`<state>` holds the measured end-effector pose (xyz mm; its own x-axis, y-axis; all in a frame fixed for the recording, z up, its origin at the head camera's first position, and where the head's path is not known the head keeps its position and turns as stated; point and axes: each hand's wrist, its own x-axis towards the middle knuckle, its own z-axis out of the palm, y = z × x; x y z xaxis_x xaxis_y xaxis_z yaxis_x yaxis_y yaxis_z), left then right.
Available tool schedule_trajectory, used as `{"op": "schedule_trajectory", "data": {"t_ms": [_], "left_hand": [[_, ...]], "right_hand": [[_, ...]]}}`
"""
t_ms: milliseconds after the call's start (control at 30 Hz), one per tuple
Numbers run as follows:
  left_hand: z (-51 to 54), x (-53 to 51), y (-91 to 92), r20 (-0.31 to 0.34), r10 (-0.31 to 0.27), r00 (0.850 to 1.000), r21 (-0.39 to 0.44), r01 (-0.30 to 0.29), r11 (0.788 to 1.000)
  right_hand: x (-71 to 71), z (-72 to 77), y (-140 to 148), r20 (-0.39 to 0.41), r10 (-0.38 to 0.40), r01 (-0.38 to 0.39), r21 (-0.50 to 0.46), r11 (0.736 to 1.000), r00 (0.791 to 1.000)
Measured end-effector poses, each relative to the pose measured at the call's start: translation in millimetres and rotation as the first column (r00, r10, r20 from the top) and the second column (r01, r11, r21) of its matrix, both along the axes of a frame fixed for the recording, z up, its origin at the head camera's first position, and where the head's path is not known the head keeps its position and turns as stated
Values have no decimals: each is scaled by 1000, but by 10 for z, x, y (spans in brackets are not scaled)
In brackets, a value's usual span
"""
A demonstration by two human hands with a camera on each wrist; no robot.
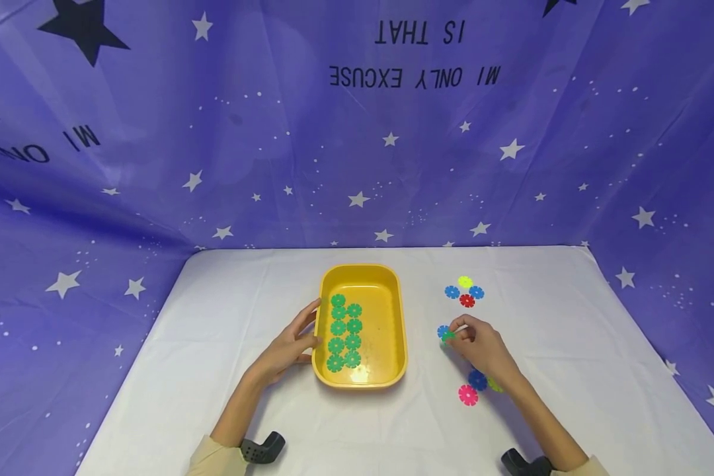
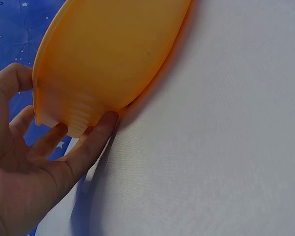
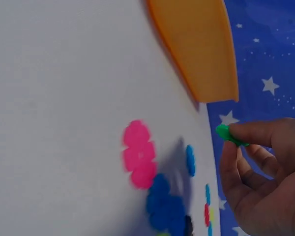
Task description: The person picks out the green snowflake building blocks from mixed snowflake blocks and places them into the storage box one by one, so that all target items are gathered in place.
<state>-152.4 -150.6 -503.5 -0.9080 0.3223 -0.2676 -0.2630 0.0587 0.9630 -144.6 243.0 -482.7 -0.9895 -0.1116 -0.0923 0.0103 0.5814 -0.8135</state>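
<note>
Along the left side of a yellow plastic tray (image 1: 403,330), my left hand (image 1: 288,347) holds the wall, with bent fingers and thumb against its rim and outer side (image 2: 108,54). Inside the tray, several green notched discs (image 1: 338,327) lie in two columns on the left half. To the right of the tray, my right hand (image 1: 482,347) pinches a green notched disc (image 3: 224,132) between thumb and fingertip, raised above the table. A blue disc (image 1: 443,332) lies just beyond those fingertips, partly covered in the head view.
Beyond the right hand lie a yellow disc (image 1: 465,281), a red disc (image 1: 467,301) and two blue discs (image 1: 451,291). Nearer are a pink disc (image 1: 468,395), a dark blue disc (image 1: 478,379) and a yellow-green disc (image 1: 496,385), partly under the right wrist. A purple star-patterned cloth (image 1: 357,165) hangs behind the white table.
</note>
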Motion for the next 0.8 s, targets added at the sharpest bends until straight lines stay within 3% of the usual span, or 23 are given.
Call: {"op": "schedule_trajectory", "data": {"t_ms": [100,300,633,800], "left_hand": [[2,3,1,4,12,1000,-6,-12,1000],[-7,-4,3,4,15,1000,-17,-15,1000],[-14,-5,0,3,23,1000,-26,-23,999],[-16,-10,4,4,23,1000,-31,-23,999]], "right_hand": [[-78,82,-93,-39,-20,18,-41,999,999],[-219,201,-313,-95,11,-27,-172,985,995],[-470,280,-710,-58,80,-96,-354,930,995],[-585,285,-891,-39,108,-115,-390,914,993]]}}
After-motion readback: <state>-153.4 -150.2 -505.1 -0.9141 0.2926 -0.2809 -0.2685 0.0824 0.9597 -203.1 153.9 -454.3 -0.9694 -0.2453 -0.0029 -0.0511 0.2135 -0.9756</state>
